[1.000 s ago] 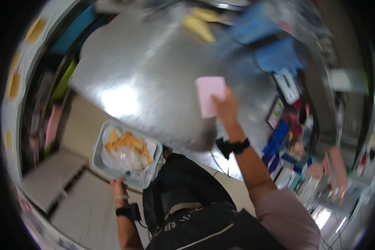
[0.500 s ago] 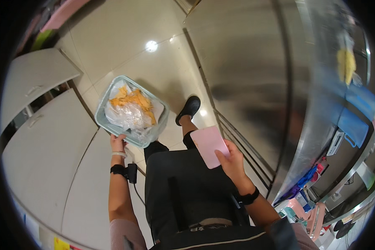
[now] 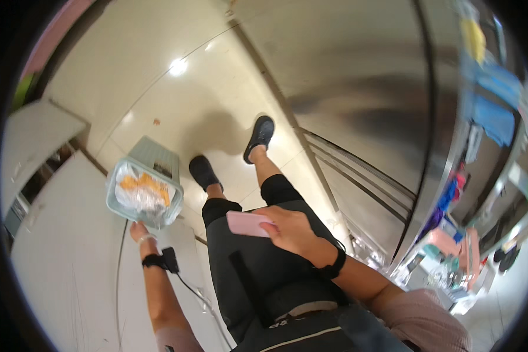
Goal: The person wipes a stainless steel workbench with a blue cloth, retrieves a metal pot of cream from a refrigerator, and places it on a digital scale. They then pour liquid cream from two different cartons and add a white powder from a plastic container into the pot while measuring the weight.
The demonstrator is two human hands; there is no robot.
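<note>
My left hand grips the near rim of a pale green-grey waste bin, its fingers partly hidden by the rim. The bin tilts with its mouth toward me, so its outer side shows. Inside lie crumpled clear plastic and yellow-orange scraps that look like peel. In my right hand, held over my lap, is a thin pink rectangular board with rounded corners. The thumb presses on its face, and the board is seen at a slant.
White cabinets run along the left, close beside the bin. A stainless steel counter with lower rails stands on the right. My feet in dark clogs are on the tiled floor, where a small brown scrap lies.
The bin has moved left in view and tipped, showing its outer side. My right hand has moved left, turning the pink board to a flatter slant. The whole view has shifted; both clogs now show.
</note>
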